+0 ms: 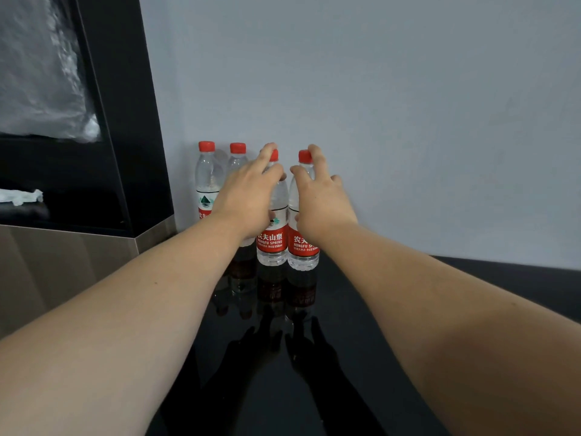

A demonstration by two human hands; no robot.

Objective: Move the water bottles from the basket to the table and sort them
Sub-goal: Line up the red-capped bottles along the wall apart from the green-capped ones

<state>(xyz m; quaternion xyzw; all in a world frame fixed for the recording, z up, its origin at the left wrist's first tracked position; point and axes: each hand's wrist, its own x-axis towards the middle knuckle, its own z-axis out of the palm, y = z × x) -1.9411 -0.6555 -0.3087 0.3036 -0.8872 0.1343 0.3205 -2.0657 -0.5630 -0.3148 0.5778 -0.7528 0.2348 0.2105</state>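
We're reaching both arms over the glossy black table [283,404]. Left hand [248,196] is curling loosely round the neck of one upright clear plastic red-capped bottle [273,243], right hand [320,202] round its right neighbour [303,247]. Two more bottles [207,180] are standing left, against the grey wall [408,121].
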